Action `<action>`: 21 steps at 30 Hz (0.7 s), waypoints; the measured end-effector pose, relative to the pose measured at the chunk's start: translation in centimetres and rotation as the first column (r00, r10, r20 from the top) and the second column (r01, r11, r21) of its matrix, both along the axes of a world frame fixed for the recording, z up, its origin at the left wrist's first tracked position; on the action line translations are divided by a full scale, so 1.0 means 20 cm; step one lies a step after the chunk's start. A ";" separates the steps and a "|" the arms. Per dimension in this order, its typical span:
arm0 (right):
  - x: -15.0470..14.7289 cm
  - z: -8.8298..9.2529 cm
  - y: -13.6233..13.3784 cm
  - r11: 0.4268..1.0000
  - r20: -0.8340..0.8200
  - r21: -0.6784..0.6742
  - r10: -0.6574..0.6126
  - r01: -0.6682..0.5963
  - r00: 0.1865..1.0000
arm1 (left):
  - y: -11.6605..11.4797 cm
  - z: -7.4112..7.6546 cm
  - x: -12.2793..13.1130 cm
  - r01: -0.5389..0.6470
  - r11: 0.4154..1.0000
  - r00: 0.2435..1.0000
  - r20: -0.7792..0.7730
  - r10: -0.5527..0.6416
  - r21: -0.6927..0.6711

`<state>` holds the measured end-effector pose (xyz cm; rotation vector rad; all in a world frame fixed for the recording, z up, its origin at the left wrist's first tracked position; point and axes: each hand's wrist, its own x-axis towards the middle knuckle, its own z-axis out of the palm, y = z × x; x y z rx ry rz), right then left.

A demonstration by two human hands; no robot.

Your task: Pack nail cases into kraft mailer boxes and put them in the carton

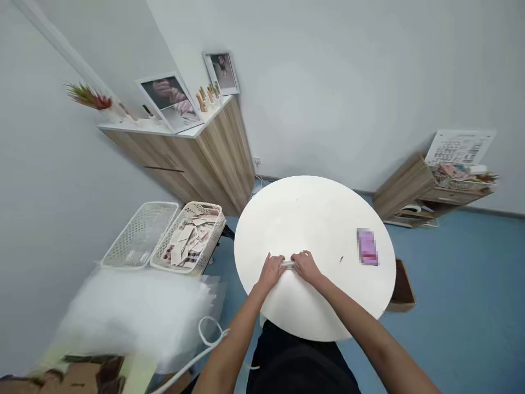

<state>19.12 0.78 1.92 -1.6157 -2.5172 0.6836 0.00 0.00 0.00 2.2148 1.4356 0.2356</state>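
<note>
from here i see the left hand (270, 272) and right hand (306, 267) each closed in a pinching grip on a small clear strip (288, 265) (too small to make out well) above the round white table (311, 219).

The camera sits on my head, facing forward and tilted down, so my left hand (270, 272) and right hand (307, 267) appear close, low in the frame. Its wide view looks across the round white table (311, 213) toward the wooden cabinet (205, 158) and the wall (328, 82) beyond.
</note>
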 end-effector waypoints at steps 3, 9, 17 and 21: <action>0.01 -0.02 0.08 0.994 -0.011 -0.068 -0.085 0.084 0.996 | 0.09 -0.01 0.01 -0.059 0.997 0.998 -0.010 0.059 -0.050; -0.03 -0.11 0.21 0.981 0.035 -0.115 -0.154 0.157 0.987 | 0.20 -0.06 0.00 -0.141 0.989 0.988 -0.068 0.137 -0.046; -0.04 -0.16 0.19 0.988 0.083 -0.006 -0.156 0.157 0.984 | 0.12 -0.11 0.06 -0.114 0.977 0.980 -0.141 0.140 0.177; -0.02 -0.15 0.11 0.990 0.081 0.141 0.002 -0.014 0.997 | 0.06 -0.14 0.02 0.107 0.958 0.985 -0.156 -0.066 0.268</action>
